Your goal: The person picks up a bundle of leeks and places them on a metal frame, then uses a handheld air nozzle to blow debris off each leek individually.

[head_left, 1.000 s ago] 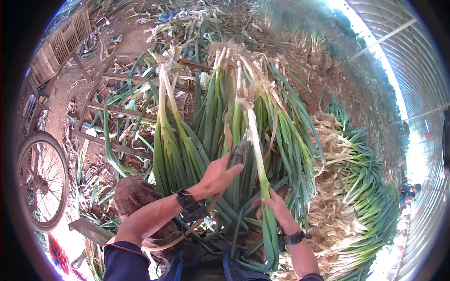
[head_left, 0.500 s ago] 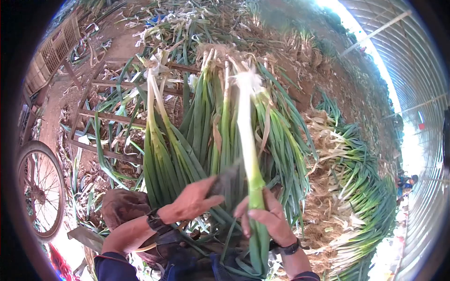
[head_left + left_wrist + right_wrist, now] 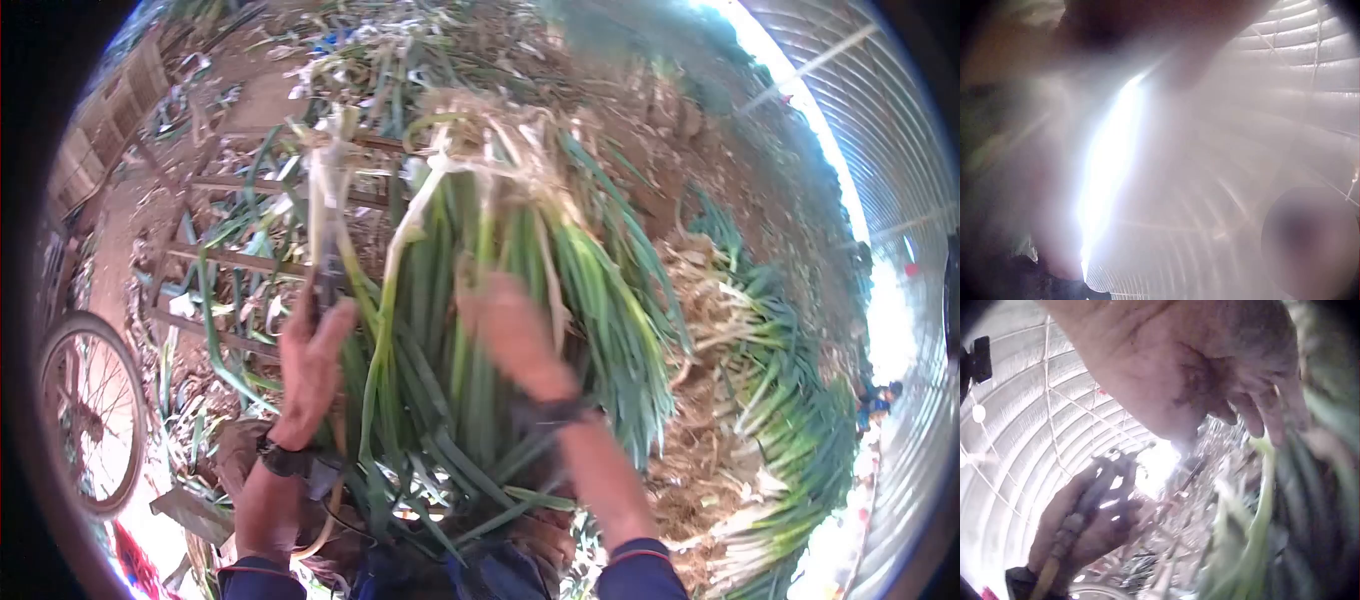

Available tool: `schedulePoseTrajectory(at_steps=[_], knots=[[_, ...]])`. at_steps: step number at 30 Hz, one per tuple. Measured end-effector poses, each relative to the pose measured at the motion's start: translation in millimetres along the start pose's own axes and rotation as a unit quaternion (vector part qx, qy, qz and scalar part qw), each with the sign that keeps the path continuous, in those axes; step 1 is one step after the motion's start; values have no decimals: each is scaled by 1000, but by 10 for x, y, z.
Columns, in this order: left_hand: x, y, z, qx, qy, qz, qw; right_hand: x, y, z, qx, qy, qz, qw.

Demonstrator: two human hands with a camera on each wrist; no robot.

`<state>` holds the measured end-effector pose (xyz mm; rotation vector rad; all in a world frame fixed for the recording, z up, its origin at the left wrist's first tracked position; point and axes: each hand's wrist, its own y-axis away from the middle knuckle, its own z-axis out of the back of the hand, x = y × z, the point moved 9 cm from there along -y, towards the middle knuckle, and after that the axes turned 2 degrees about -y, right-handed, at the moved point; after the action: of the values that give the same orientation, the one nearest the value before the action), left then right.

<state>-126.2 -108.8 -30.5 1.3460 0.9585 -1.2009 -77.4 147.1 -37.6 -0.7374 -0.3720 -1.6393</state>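
Note:
Long green onions (image 3: pixel 470 230) lie in a bunch before me, roots away and leaves toward my lap. My left hand (image 3: pixel 310 365), at the left of the bunch, grips a dark air gun (image 3: pixel 325 285), its nozzle end pointing away. In the right wrist view this left hand (image 3: pixel 1088 519) shows a metal fitting (image 3: pixel 1069 534) and yellowish hose (image 3: pixel 1044 578) below the gun. Blurred, my right hand (image 3: pixel 515 325) reaches over the leaves in the middle; from its wrist, the fingers (image 3: pixel 1260 412) look loosely extended beside a pale green stalk (image 3: pixel 1263 487).
A slatted wooden rack (image 3: pixel 245 260) stands at the left, over littered leaves. Further left are a spoked wheel (image 3: pixel 92 410) and a woven panel (image 3: pixel 110 120). A long row of green onions (image 3: pixel 770 400) lies on soil at the right, near a ribbed tunnel wall (image 3: pixel 915 330).
My right hand has let go of the whitened green onion and moved up and left over the bunch. My left hand has swung left with the air gun, now pointing away.

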Motion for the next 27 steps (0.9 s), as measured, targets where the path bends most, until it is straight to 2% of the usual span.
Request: schedulePoseTrajectory(at_steps=[1,2,3,4,5,7,8,10,11,13,14,15,17,19,21,23,25,26,27], knots=[[-11,2,-47,18,-39,-10,999,-467,-38,240,44,178,33,983],[121,-10,-87,19,-52,-25,998,-1022,-54,561,92,292,-113,945],[160,-2,-158,37,-89,-27,995,-1756,20,996,-40,240,-145,959],[71,66,-289,65,-78,-21,995,-1964,82,1344,-82,324,-102,937],[108,92,-319,54,-83,-23,995,-2343,177,1479,-7,380,-155,912],[194,170,-539,125,-157,-79,977,-2659,392,1527,113,414,-234,872],[186,204,-555,120,-159,-79,977,-2782,471,1517,114,412,-230,874],[233,295,-717,185,-204,-56,960,-3123,610,1420,135,442,-225,858],[256,317,-745,185,-204,-58,960,-3238,646,1398,134,443,-225,858],[263,411,-842,202,-213,-106,950,-3195,692,1401,88,462,-146,870],[264,452,-862,201,-218,-127,946,-3079,725,1441,42,481,-72,873],[245,472,-874,203,-214,-129,947,-2970,718,1493,41,485,-73,871],[305,537,-899,229,-237,-81,941,-2656,686,1637,65,421,-120,897],[314,577,-885,226,-228,-90,943,-2147,585,1762,91,433,-105,891],[303,662,-887,225,-219,-98,944,-1522,609,1571,229,348,-230,879],[351,821,-919,259,-175,-61,948,-1180,732,1272,283,235,-201,908],[323,995,-936,274,-156,-47,948,-1075,788,973,243,83,-202,945],[290,1064,-942,283,-137,-49,948,-1025,803,879,245,86,-204,944],[272,1119,-941,289,-117,-50,949,-959,799,761,258,62,-243,933]])
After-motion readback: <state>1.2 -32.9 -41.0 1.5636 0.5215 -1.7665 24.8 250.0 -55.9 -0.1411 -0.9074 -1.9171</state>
